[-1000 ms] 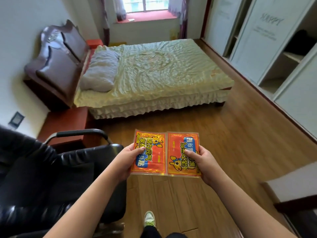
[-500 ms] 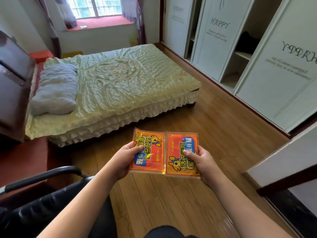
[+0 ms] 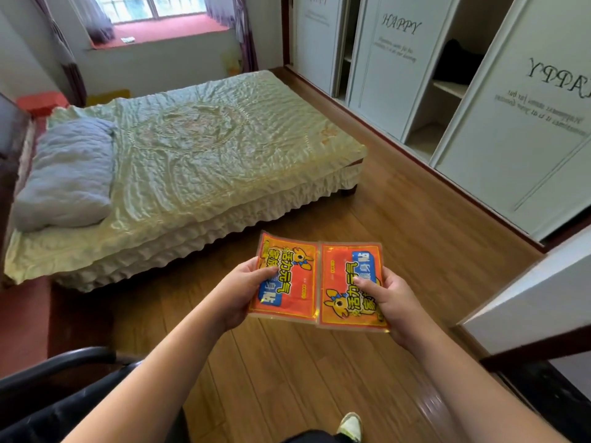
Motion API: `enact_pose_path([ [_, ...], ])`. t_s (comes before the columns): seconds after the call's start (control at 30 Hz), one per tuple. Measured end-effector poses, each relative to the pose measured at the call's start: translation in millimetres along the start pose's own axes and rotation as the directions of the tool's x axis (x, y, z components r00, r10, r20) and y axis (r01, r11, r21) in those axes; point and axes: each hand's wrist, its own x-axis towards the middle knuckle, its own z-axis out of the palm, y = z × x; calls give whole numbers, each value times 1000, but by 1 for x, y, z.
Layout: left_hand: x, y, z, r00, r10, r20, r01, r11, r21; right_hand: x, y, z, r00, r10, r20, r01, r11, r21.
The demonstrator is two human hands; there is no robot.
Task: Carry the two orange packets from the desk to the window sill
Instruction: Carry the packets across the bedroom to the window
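1. My left hand (image 3: 238, 292) pinches the left packet (image 3: 286, 278) at its left edge, thumb on the printed face and the other fingers hidden beneath; my right hand (image 3: 388, 300) grips the right packet (image 3: 350, 287) the same way at its right edge, thumb on top.
2. The two orange packets lie side by side, inner edges touching or perhaps joined; I cannot tell which; both are held flat in the air in front of me, above the wooden floor (image 3: 319, 378).
3. I judge this to be the carrying step; the packets are off the desk and in my hands, and the window sill (image 3: 166, 30) is at the far end of the room, well apart from me.
4. The bed (image 3: 198, 145) lies between me and the sill; the open strip of floor runs along its right side, beside the white wardrobe (image 3: 527, 123).
5. A black chair (image 3: 64, 398) sits close on my left, and one shoe (image 3: 351, 425) shows on the floor below.
6. The next move, as I see it, calls for walking down that strip past the bed's corner, keeping both pinches firm so the thin packets do not sag or slip; nothing needs releasing until the red sill is within reach.
7. A small pale object (image 3: 129, 39) already lies on the sill; I would set the packets beside it, not on it.
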Motion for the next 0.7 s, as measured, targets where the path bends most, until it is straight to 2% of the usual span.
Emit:
enact_pose_path([
  [0.1,26,8,15,999,44,-6,-44,999,-10,23,-10,-21,999,-31,15,31,999,27],
  [0.3,69,32,48,999,34,-7,-34,999,-38,57,-42,-62,999,-32,-2,32,999,-38],
  [0.5,109,63,78,997,79,-28,-80,996,-43,91,-67,-88,999,-24,-30,24,1000,-1],
  [0.7,148,80,82,998,39,-42,-39,999,-20,128,-77,-108,997,14,-80,-11,999,46],
])
